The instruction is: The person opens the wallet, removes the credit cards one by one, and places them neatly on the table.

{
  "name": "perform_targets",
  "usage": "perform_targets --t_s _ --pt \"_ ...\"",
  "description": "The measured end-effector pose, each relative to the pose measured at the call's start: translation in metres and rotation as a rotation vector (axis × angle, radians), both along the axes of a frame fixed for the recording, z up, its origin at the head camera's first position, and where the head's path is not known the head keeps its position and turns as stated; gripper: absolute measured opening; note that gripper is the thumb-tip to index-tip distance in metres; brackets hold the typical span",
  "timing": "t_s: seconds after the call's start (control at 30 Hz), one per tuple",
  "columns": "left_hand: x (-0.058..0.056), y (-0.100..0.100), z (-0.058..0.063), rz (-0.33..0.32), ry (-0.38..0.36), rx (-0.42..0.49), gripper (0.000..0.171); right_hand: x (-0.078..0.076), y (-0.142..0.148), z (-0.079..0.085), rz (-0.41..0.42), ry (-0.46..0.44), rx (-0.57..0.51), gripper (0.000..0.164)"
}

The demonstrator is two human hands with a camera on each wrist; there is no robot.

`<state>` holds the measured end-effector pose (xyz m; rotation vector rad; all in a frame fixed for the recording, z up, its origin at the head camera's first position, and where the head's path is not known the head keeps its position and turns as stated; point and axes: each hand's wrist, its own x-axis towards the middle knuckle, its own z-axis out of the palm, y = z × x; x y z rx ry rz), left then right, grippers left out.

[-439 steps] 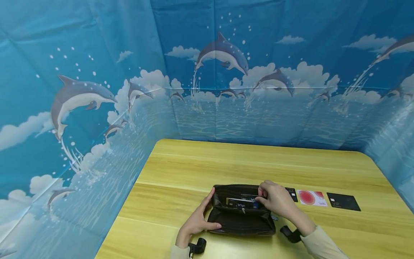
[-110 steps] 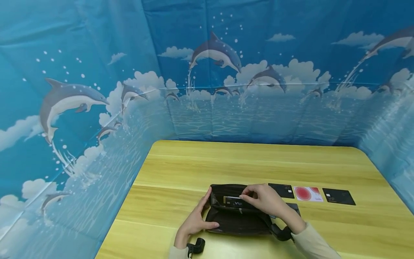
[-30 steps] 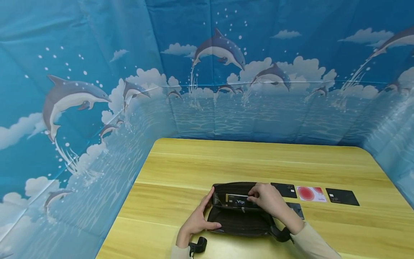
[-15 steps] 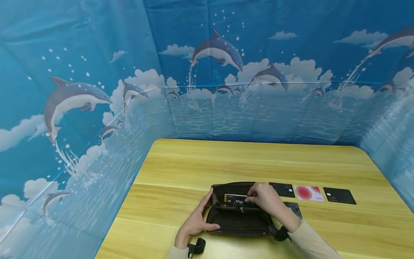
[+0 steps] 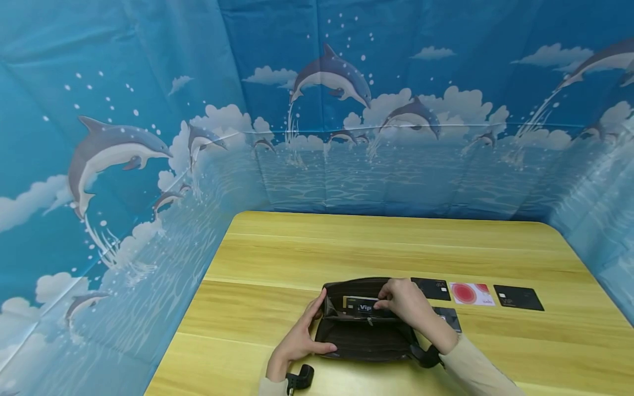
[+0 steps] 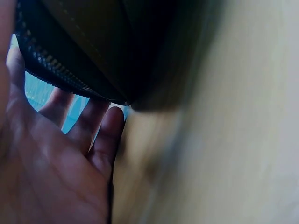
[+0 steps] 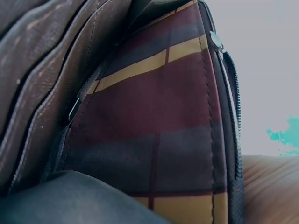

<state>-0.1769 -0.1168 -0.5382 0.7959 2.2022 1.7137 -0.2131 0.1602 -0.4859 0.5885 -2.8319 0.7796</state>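
Note:
A dark brown zip-around wallet point(image 5: 366, 345) lies spread on the table with its inside upward. My left hand point(image 5: 299, 335) grips its left end, thumb over the near flap and fingers behind the far one. In the left wrist view, the fingers point(image 6: 110, 126) lie along the zipped edge. A black card marked "Vip" point(image 5: 364, 306) stands partly out of an inner pocket. My right hand point(image 5: 408, 305) pinches at the card's right end, hiding that part. Filling the right wrist view are card slots point(image 7: 51, 70) and a maroon, grey and yellow striped lining point(image 7: 149, 102).
Right of the wallet lie a black card point(image 5: 431, 289), a white card with a red circle point(image 5: 471, 293) and another black card point(image 5: 518, 297) in a row. A dark card point(image 5: 449, 318) is partly hidden by the right arm. A dolphin-printed curtain point(image 5: 317, 137) surrounds the table point(image 5: 267, 258).
Since the oldest frame, one of the two cards showing in the wallet's pocket is gone, and a dark card shows beside the right arm. Over the last second both hands stay nearly still.

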Motion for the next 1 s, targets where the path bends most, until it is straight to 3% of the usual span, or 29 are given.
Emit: perform_targets --t_s 0.2,0.53,0.7,1.0 --pt "-0.0006 -0.0013 -0.0004 -0.003 0.022 0.001 0.108 -0.0014 -0.0024 -0.0016 -0.022 0.05 0.03 0.02" --pt "0.0006 -0.0013 -0.0029 -0.013 0.031 0.007 0.106 -0.0025 -0.0093 -0.0065 -0.081 0.055 0.09 0.029" --pt "0.0021 0.0001 -0.0031 -0.024 0.0 0.006 0.105 -0.0018 -0.0084 -0.0083 -0.084 0.071 0.095 0.031" --pt "0.0003 0.0005 -0.0021 -0.029 0.037 0.027 0.105 -0.0018 -0.0063 -0.0068 -0.061 0.106 0.095 0.03"
